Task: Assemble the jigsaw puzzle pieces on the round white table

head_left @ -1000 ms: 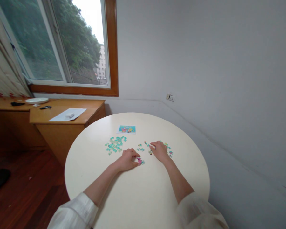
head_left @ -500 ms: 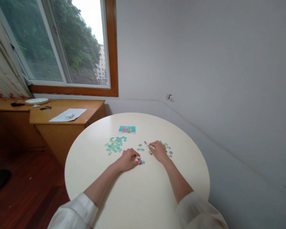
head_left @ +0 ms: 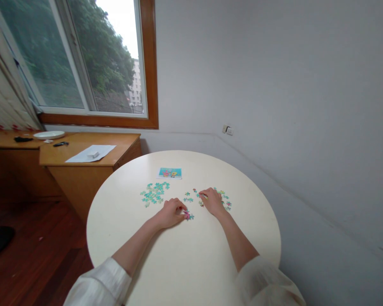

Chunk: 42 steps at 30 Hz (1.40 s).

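Note:
On the white round table (head_left: 178, 263) my left hand (head_left: 171, 213) rests with curled fingers, its thumb and fingertips at a small joined cluster of pink and turquoise jigsaw pieces (head_left: 188, 216). My right hand (head_left: 212, 200) reaches over the scattered colourful jigsaw pieces (head_left: 228, 204) on the right, fingers bent down among them. What its fingertips pinch is hidden. Between the hands lie a few loose jigsaw pieces (head_left: 188, 199). Left of them spreads a pile of turquoise jigsaw pieces (head_left: 153, 194).
A cartoon picture card (head_left: 170, 173) lies flat towards the table's far side. Beyond, to the left, a wooden desk (head_left: 127, 144) holds a white sheet of paper (head_left: 83, 158), a small white box (head_left: 93, 154) and a white plate (head_left: 49, 135). The wall (head_left: 306, 127) borders the table's right.
Very little differs. Both hands stay at the same places over the jigsaw pieces, with only slight finger shifts.

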Motion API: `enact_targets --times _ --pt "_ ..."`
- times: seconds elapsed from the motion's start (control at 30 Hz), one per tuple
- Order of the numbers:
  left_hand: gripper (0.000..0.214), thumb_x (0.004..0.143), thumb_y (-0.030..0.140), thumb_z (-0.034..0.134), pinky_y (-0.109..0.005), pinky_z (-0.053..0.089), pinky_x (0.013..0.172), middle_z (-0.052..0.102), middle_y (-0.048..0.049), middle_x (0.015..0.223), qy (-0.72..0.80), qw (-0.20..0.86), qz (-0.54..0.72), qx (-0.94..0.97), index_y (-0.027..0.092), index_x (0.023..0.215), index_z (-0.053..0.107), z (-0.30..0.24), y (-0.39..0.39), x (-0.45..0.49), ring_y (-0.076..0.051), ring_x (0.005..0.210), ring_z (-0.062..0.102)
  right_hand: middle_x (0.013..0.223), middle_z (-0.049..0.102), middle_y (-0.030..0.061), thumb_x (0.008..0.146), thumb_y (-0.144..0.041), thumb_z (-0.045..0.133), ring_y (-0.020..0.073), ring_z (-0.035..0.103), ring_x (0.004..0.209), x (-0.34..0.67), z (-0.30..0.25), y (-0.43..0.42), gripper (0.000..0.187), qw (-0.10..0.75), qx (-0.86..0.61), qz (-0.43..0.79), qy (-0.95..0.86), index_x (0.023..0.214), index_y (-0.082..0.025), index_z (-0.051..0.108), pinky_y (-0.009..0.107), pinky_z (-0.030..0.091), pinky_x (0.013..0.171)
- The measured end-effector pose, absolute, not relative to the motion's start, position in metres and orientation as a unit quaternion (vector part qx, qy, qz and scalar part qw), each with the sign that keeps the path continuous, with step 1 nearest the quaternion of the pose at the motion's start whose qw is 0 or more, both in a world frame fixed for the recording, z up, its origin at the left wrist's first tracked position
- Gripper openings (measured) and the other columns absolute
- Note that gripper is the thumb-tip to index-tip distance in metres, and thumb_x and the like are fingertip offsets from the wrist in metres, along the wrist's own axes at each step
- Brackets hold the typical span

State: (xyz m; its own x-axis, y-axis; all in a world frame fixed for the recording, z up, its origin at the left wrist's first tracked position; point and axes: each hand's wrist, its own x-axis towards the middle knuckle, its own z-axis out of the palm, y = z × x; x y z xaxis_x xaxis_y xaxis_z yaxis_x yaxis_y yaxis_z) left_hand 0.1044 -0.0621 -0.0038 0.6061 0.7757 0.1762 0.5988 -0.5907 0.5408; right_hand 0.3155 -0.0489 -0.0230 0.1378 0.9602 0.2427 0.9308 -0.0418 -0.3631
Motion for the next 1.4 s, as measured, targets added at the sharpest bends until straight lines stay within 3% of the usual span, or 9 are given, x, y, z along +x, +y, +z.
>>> enact_targets --times 0.17,0.37,0.53,0.77,0.97,1.2,1.4 --pt "0.019 0.076 0.031 0.053 -0.029 0.036 0.076 0.059 -0.0035 0.080 0.391 0.220 0.208 0.869 0.020 0.086 0.064 -0.006 -0.061 0.104 -0.016 0.081 0.051 0.099 0.059 0.0065 0.085 -0.024 0.040 0.0186 0.050 0.097 0.315 -0.018 -0.051 0.028 0.215 -0.725 0.029 -0.654 0.094 -0.025 0.066 0.030 0.031 0.081" --pt "0.021 0.075 0.020 0.048 -0.026 0.038 0.073 0.060 -0.0043 0.082 0.399 0.223 0.216 0.863 0.018 0.088 0.065 -0.010 -0.057 0.105 -0.014 0.076 0.051 0.099 0.059 0.0064 0.080 -0.029 0.049 0.0199 0.049 0.099 0.316 -0.023 -0.049 0.023 0.230 -0.719 0.030 -0.655 0.094 -0.023 0.066 0.032 0.029 0.085" --pt "0.019 0.075 0.023 0.050 -0.025 0.039 0.072 0.060 -0.0041 0.081 0.399 0.220 0.215 0.864 0.018 0.086 0.065 -0.010 -0.057 0.105 -0.014 0.076 0.052 0.099 0.058 0.0052 0.079 -0.032 0.051 0.0201 0.049 0.100 0.315 -0.024 -0.048 0.022 0.228 -0.719 0.027 -0.656 0.092 -0.024 0.066 0.032 0.029 0.086" --pt "0.018 0.073 0.021 0.051 -0.026 0.038 0.073 0.060 -0.0036 0.083 0.396 0.225 0.209 0.866 0.018 0.085 0.064 -0.007 -0.058 0.105 -0.015 0.078 0.053 0.094 0.062 0.0066 0.083 -0.024 0.040 0.0173 0.054 0.090 0.342 -0.008 -0.052 0.027 0.267 -0.762 -0.008 -0.589 0.088 -0.022 0.066 0.030 0.034 0.080" --pt "0.020 0.072 0.019 0.049 -0.026 0.039 0.073 0.060 -0.0035 0.080 0.397 0.219 0.213 0.865 0.018 0.085 0.064 -0.010 -0.057 0.105 -0.015 0.077 0.052 0.092 0.067 0.0042 0.076 -0.017 0.042 0.0169 0.059 0.083 0.386 -0.007 -0.057 0.027 0.278 -0.820 0.020 -0.500 0.086 -0.023 0.067 0.028 0.039 0.072" --pt "0.022 0.072 0.017 0.048 -0.025 0.038 0.072 0.059 -0.0041 0.079 0.392 0.215 0.207 0.870 0.018 0.087 0.065 -0.008 -0.058 0.105 -0.015 0.076 0.051 0.074 0.067 0.0055 0.064 -0.022 0.055 0.0163 0.059 0.068 0.413 -0.006 -0.070 0.013 0.258 -0.836 0.119 -0.469 0.071 -0.019 0.066 0.024 0.038 0.056" --pt "0.022 0.072 0.019 0.049 -0.026 0.038 0.073 0.060 -0.0047 0.081 0.394 0.220 0.204 0.869 0.017 0.087 0.065 -0.006 -0.059 0.105 -0.016 0.078 0.052 0.082 0.067 0.0033 0.072 -0.026 0.050 0.0155 0.059 0.077 0.394 -0.003 -0.065 0.020 0.244 -0.822 0.093 -0.507 0.084 -0.021 0.065 0.025 0.038 0.066"
